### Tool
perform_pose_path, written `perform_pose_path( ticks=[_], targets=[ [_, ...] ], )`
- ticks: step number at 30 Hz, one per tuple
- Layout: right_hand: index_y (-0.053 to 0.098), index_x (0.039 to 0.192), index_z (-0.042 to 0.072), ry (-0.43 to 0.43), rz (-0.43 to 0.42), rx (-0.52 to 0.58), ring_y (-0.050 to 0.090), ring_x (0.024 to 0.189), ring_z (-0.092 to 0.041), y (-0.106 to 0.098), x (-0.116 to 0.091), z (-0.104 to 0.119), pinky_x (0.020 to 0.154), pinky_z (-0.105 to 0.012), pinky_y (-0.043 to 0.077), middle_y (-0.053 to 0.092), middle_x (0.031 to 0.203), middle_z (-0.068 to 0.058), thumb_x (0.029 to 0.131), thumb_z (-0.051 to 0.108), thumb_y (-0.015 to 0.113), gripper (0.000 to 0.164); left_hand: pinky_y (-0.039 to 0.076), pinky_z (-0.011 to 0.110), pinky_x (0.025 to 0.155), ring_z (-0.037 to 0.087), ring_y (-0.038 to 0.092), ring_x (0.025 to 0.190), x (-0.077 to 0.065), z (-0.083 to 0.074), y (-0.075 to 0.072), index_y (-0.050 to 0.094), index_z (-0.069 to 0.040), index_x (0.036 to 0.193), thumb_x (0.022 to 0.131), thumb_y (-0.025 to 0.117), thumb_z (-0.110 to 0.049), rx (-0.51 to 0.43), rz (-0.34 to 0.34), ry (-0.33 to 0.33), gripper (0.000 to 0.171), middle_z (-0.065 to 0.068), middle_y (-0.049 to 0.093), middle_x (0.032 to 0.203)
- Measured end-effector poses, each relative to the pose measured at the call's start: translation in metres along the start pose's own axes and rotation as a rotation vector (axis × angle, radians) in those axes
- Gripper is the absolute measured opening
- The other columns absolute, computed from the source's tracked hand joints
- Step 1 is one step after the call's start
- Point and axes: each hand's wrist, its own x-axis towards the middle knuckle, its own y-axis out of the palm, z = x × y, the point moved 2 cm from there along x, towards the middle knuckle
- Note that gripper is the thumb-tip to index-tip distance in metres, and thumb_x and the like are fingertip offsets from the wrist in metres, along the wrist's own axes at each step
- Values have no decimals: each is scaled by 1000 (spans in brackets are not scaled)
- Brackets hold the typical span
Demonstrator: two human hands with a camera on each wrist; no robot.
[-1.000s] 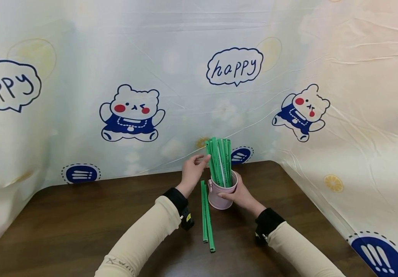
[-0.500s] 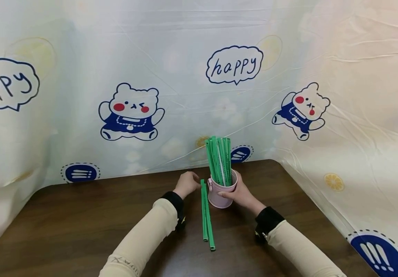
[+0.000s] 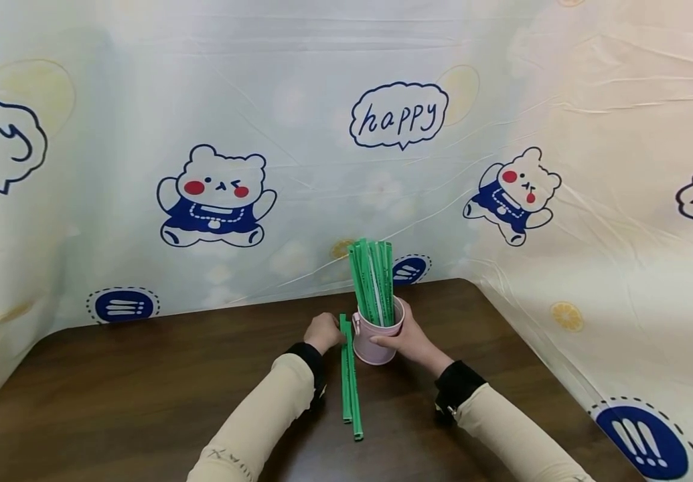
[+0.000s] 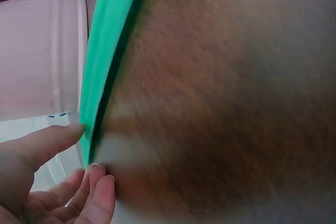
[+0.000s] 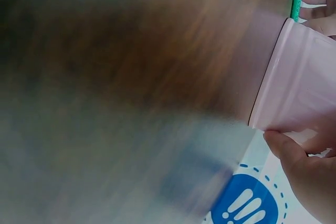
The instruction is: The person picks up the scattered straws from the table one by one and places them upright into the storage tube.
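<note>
Two long, thin green strips with squared ends (image 3: 355, 395) lie side by side on the brown table. At their far end is my left hand (image 3: 323, 333). In the left wrist view its thumb (image 4: 60, 139) touches the edge of a green strip (image 4: 102, 72), and its bent fingertips are at the strip's tip, with a gap between thumb and fingers. My right hand (image 3: 411, 341) grips a small pink bucket (image 3: 373, 351) from the right, thumb across its front. A bundle of several like green strips (image 3: 373, 281) stands upright in the bucket.
The wooden table (image 3: 141, 395) ends at a back edge close behind the bucket. A pale printed curtain (image 3: 310, 134) with bears and lettering hangs behind it and along the right side.
My left hand has come down from beside the upright bundle to the far end of the lying strips. My right hand keeps holding the bucket. The head view has shifted slightly.
</note>
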Motion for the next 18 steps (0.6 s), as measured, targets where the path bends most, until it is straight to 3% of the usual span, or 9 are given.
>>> perform_pose_path(
  ticks=[3, 10, 14, 18],
  targets=[
    [9, 159, 1, -11, -5, -3, 40, 143, -41, 0, -1, 1, 122, -59, 35, 29, 159, -27, 86, 13, 83, 104, 33, 27, 50, 16, 40, 53, 2, -1, 0, 43, -12, 56, 82, 74, -2, -2, 5, -35, 42, -1, 38, 56],
    [10, 158, 0, -1, -17, 0, 40, 142, -42, 0, -3, 1, 121, -59, 35, 28, 159, -28, 86, 11, 82, 102, 50, 31, 51, 23, 59, 56, 4, -1, -1, 66, 1, 71, 85, 72, -4, 35, 19, -106, 15, 15, 66, 71],
    [10, 159, 0, -1, -4, 3, 41, 142, -41, 1, -1, 1, 122, -60, 35, 29, 159, -27, 86, 13, 83, 104, 50, 30, 49, 23, 60, 55, 3, 5, -10, 67, 3, 80, 87, 73, -5, 54, 41, -168, 12, 14, 63, 72],
    [9, 160, 3, 12, -12, 19, 40, 143, -40, 0, -1, 1, 122, -60, 34, 29, 160, -26, 86, 13, 83, 104, 44, 28, 50, 19, 50, 54, -1, 13, -20, 59, -4, 73, 89, 73, -8, 92, 63, -198, 21, 6, 50, 66]
  ],
)
